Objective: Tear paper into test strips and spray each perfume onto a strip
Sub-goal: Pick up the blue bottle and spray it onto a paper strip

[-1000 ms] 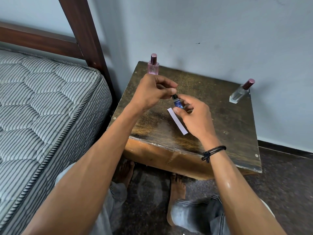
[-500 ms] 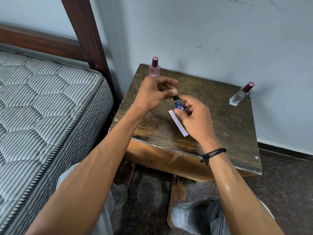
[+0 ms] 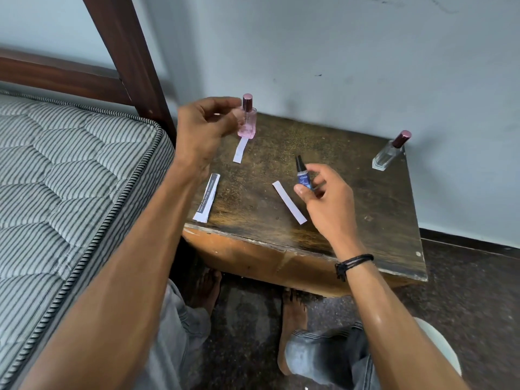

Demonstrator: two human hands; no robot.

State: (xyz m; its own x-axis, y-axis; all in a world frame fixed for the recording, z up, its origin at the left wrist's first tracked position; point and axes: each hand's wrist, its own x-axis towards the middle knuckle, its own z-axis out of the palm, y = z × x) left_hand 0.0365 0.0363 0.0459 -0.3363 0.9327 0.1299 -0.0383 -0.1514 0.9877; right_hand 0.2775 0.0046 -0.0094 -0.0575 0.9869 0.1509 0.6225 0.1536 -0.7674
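**Right grip.** The right grip (image 3: 326, 204) pinches the small blue bottle (image 3: 304, 178) between thumb and fingertips. The bottle is upright and lifted off the table (image 3: 365, 220), just beside the far end of the plain strip (image 3: 289, 202), which lies diagonally at the table's centre. Judgement: the bottle is held there because this strip is the one it will dose. Its top is dark and narrow, and I cannot tell whether that is a cap or a bare nozzle.

**Left grip.** The left grip (image 3: 205, 130) is raised over the back left corner with its fingers curled toward the thumb. It is blurred, so I cannot tell whether it pinches something small or holds nothing.

**Placement.**
- The pink bottle (image 3: 247, 122) stands upright and capped at the back left corner. A short strip (image 3: 240, 150) lies with its far end at the bottle's base, probably to keep scent and strip paired.
- The clear bottle (image 3: 389, 153) sits tilted at the back right corner, capped, with no strip near it.
- The printed paper (image 3: 206, 201) lies along the left edge. Its near end is close to the front left corner, where a brushing forearm could knock it off.

**Room.** The mattress (image 3: 70, 178) closes in the left edge and the wall (image 3: 337, 66) the back edge. The widest working room lies between the plain strip and the right edge.
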